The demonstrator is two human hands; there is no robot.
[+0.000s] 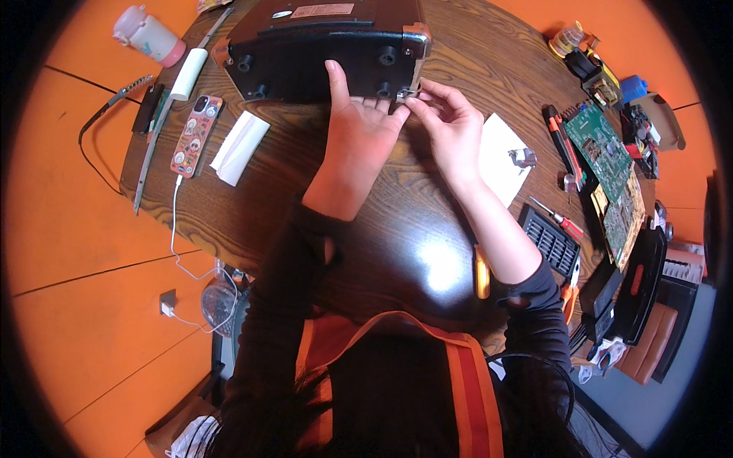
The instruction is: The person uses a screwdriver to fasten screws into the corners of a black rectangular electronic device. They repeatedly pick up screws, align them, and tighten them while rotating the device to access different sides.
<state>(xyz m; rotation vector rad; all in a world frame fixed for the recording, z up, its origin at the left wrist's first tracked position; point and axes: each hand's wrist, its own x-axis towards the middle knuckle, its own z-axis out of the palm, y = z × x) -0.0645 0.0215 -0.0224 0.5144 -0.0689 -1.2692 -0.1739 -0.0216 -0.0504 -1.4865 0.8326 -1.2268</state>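
Black case (324, 65) on the wooden bench (389, 217), top centre of my view.
At its lower right corner, I see the right hand (453, 128) pinching a small metal piece (405, 93) in its grip; beside it sits the left hand (356, 141), thumb spread, its grip I cannot tell. White paper (498, 164) lies right of centre, a phone (196, 137) at left.

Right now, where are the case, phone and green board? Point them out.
Case (309, 58): head view, on the black face with the round feet.
Phone (196, 137): head view, on the stickered back.
Green board (601, 149): head view, middle of its upward face.
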